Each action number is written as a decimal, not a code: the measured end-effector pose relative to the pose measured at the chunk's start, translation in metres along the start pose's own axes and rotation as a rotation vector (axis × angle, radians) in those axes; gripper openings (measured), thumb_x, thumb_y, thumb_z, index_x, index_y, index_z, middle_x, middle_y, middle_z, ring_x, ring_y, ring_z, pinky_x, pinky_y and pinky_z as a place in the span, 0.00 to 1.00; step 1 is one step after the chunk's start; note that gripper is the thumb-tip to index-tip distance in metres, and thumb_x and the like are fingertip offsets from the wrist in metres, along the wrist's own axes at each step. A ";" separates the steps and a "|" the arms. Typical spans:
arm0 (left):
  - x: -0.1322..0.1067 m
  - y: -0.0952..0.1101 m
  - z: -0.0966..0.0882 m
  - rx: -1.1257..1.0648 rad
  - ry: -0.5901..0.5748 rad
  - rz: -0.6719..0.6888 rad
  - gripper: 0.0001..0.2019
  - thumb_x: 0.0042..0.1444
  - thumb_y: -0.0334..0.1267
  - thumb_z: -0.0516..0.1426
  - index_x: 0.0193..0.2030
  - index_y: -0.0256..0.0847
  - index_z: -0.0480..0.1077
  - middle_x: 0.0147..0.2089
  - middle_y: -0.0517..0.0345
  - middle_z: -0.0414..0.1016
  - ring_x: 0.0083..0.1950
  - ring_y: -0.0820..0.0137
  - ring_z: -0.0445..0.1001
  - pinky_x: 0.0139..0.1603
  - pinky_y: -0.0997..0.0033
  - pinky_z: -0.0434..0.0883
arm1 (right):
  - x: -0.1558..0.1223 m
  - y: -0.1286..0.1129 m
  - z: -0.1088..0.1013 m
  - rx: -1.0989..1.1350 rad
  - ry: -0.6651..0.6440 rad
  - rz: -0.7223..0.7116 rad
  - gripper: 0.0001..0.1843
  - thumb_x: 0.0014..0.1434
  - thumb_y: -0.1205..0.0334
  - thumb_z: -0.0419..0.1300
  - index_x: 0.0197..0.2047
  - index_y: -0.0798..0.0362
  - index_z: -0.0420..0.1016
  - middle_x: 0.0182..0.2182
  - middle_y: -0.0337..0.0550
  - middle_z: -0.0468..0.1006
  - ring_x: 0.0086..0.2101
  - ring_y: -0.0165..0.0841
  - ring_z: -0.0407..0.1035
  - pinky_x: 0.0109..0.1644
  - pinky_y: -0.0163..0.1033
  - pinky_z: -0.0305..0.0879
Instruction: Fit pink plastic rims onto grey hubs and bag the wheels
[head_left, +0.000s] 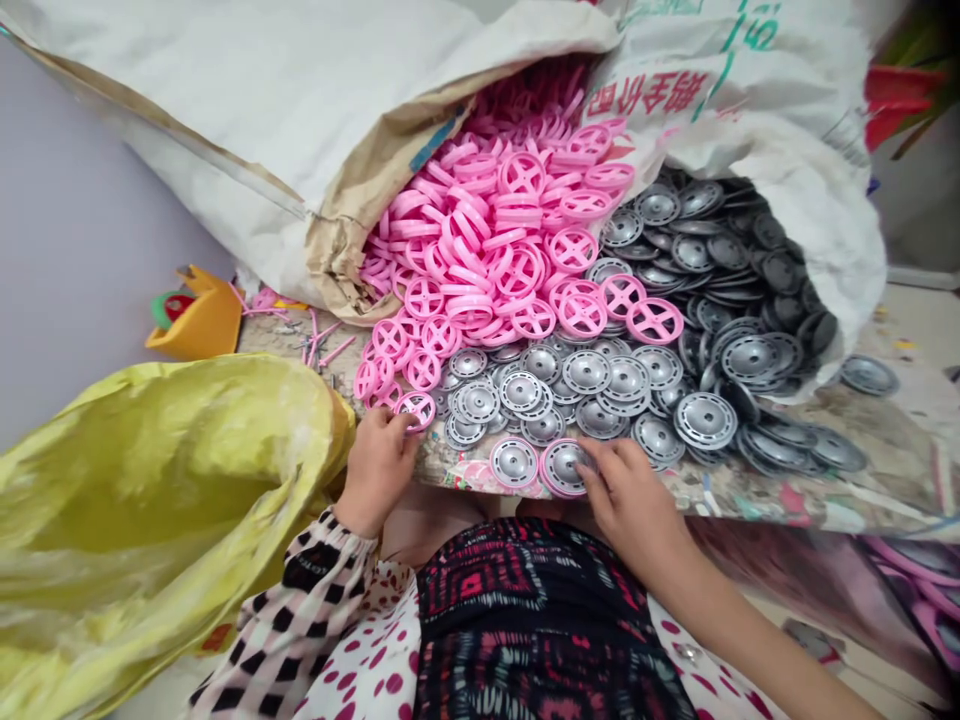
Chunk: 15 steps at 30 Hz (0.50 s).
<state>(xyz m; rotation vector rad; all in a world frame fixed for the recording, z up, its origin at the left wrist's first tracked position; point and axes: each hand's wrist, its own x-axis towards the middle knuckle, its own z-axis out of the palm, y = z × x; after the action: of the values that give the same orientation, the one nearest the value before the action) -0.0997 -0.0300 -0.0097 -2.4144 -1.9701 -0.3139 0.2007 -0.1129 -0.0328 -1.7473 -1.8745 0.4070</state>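
Already, two pink-rimmed discs (514, 462) lie at five o'clock, on the desk's (904, 430) near edge — apparently fitted together; loose pink wheels (471, 222) at twelve and bare grey discs (690, 250) at two remain in plenty. The left hand (381, 455) pinches one pink wheel (421, 408); the right hand (626, 490), half-curled, touches the rightmost rimmed piece (562, 466) — whether gripping, I cannot tell.

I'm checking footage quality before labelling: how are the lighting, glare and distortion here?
Head view: soft light, no hard shadows around the hands; small bright glints on the gray discs; deep shade inside the right-hand white sack. Head view: the yellow sack looks stretched and soft toward the left edge; the pink wheels mid-frame are clearer.
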 end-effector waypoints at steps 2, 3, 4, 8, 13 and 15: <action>0.000 0.001 0.005 0.004 -0.026 0.009 0.09 0.59 0.38 0.53 0.40 0.38 0.74 0.39 0.49 0.67 0.41 0.61 0.69 0.44 0.63 0.67 | -0.001 0.001 0.000 -0.053 -0.031 -0.030 0.17 0.66 0.60 0.48 0.54 0.52 0.69 0.41 0.50 0.69 0.38 0.40 0.70 0.41 0.45 0.69; 0.001 0.002 0.007 0.003 -0.034 0.010 0.09 0.60 0.37 0.52 0.39 0.38 0.73 0.38 0.49 0.67 0.41 0.62 0.69 0.44 0.64 0.67 | -0.001 0.001 0.000 -0.080 -0.046 -0.039 0.17 0.66 0.60 0.47 0.55 0.52 0.68 0.41 0.50 0.70 0.38 0.40 0.70 0.41 0.45 0.69; 0.001 0.002 0.008 0.004 -0.037 0.011 0.09 0.60 0.37 0.52 0.38 0.38 0.73 0.38 0.49 0.67 0.41 0.62 0.69 0.44 0.64 0.67 | -0.002 0.001 -0.001 -0.112 -0.060 -0.044 0.17 0.66 0.60 0.47 0.55 0.52 0.68 0.41 0.51 0.70 0.38 0.40 0.70 0.40 0.44 0.69; 0.002 0.000 0.011 0.012 -0.030 0.048 0.09 0.61 0.36 0.51 0.36 0.37 0.71 0.37 0.50 0.67 0.41 0.63 0.68 0.43 0.64 0.66 | -0.001 -0.002 -0.007 -0.290 -0.081 -0.082 0.17 0.67 0.59 0.47 0.54 0.53 0.69 0.41 0.51 0.72 0.36 0.40 0.70 0.36 0.42 0.67; -0.001 -0.003 0.009 -0.229 0.103 0.029 0.08 0.59 0.37 0.53 0.33 0.38 0.71 0.37 0.51 0.70 0.42 0.63 0.69 0.46 0.63 0.66 | 0.018 -0.018 -0.012 -0.330 0.039 -0.262 0.15 0.66 0.61 0.50 0.50 0.55 0.73 0.38 0.49 0.75 0.38 0.39 0.68 0.41 0.42 0.65; -0.002 0.001 0.006 -0.443 0.175 -0.046 0.07 0.57 0.39 0.56 0.33 0.38 0.71 0.41 0.51 0.72 0.46 0.63 0.70 0.48 0.63 0.66 | 0.033 -0.029 -0.008 -0.322 0.042 -0.363 0.15 0.66 0.62 0.51 0.49 0.56 0.74 0.40 0.50 0.76 0.39 0.39 0.66 0.42 0.43 0.63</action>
<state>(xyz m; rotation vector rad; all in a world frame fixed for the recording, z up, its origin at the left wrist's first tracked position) -0.0982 -0.0316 -0.0162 -2.4628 -2.0542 -1.0233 0.1811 -0.0846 -0.0038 -1.5384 -2.2640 -0.0740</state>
